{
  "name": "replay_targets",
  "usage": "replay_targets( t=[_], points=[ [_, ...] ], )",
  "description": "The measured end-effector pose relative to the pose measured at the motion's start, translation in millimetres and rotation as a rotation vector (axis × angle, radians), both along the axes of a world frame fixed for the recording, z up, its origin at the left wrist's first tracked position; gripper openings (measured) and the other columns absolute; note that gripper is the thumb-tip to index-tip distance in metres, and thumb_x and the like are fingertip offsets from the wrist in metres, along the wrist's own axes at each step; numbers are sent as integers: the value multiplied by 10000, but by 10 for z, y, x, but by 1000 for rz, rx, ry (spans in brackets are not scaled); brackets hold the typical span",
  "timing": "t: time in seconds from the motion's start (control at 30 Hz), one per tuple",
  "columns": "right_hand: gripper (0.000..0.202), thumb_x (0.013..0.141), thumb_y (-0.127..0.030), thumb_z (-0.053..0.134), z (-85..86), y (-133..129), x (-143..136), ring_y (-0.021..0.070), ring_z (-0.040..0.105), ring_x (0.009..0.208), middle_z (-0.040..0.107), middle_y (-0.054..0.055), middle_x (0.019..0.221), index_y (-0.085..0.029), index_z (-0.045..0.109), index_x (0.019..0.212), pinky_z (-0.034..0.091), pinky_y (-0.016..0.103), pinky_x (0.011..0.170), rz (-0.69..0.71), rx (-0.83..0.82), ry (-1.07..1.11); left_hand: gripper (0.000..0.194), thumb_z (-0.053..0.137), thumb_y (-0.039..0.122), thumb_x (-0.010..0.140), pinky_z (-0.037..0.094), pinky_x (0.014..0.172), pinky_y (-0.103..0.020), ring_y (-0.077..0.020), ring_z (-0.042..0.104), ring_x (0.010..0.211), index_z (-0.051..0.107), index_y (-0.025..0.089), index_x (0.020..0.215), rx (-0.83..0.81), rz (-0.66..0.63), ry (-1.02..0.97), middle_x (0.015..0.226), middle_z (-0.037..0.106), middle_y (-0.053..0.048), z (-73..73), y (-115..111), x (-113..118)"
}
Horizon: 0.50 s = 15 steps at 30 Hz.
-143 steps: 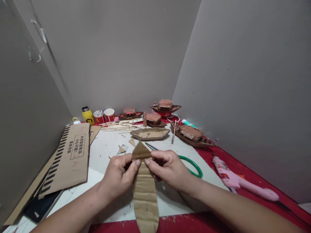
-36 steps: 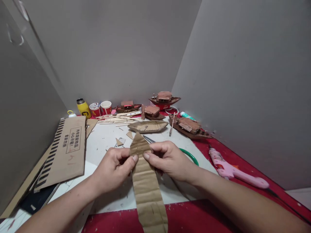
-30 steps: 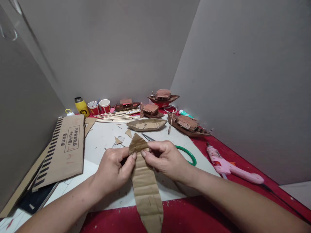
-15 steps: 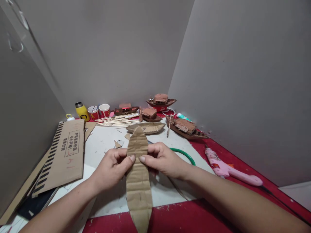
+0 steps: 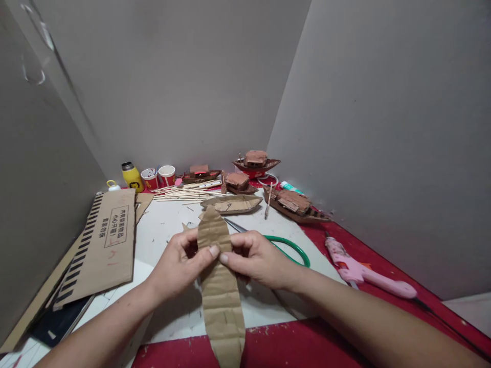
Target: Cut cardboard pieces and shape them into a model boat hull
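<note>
Head view: the left hand (image 5: 187,263) and right hand (image 5: 258,260) pinch the creased cardboard (image 5: 222,301) between thumbs and fingers, over the white sheet (image 5: 169,324); beyond its tip lies the hull (image 5: 236,204), with green scissors (image 5: 297,249) beside the right hand

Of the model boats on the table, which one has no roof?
The plain tan cardboard boat, just beyond the held cardboard piece: its inside lies uncovered, while the four reddish-brown boats each carry a roof.
</note>
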State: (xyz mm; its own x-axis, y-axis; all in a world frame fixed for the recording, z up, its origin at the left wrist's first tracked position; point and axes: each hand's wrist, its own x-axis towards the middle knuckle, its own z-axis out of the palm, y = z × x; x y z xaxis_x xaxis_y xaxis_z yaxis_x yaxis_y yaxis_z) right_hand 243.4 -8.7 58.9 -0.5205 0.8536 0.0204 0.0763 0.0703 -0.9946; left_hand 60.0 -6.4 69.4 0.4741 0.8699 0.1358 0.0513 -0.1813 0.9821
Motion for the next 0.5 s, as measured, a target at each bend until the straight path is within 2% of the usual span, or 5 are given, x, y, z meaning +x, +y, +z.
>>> replay_targets(
  t=[0.1,0.2,0.33,0.43,0.5],
  points=[
    [407,809,-547,621,21,5,10,66,426,424,489,-55,518,-164,551,694,353,178,410,54,30,-28,196,679,343,824,511,684,-259,-159,611,723,721,153,847,-49,25,-79,801,703,-46,3,26,-30],
    [409,870,-554,527,99,42,164,104,512,496,569,-12,598,-165,573,754,415,211,480,-26,116,-151,195,725,349,792,534,684,-251,-150,641,716,735,173,875,-112,136,-219,802,727,-34,52,94,-94],
    [285,889,-394,520,120,44,607,229,638,793,701,103,872,-152,649,966,459,308,704,-249,447,-828,208,780,363,734,518,582,-194,-116,645,635,719,193,837,-123,349,-397,754,732,5,176,219,-191],
    [291,884,-345,514,-12,-84,892,307,645,924,684,169,1054,-143,637,1054,431,351,743,-305,390,-1295,235,799,361,704,517,567,-201,-117,648,599,707,185,830,-136,409,-480,730,735,8,253,254,-227],
    [209,836,-278,553,-130,-189,976,296,660,855,703,140,956,-156,656,972,416,338,710,-276,347,-1335,237,799,343,701,529,600,-221,-133,668,631,705,176,842,-139,398,-510,757,747,-5,292,229,-235]
  ],
)
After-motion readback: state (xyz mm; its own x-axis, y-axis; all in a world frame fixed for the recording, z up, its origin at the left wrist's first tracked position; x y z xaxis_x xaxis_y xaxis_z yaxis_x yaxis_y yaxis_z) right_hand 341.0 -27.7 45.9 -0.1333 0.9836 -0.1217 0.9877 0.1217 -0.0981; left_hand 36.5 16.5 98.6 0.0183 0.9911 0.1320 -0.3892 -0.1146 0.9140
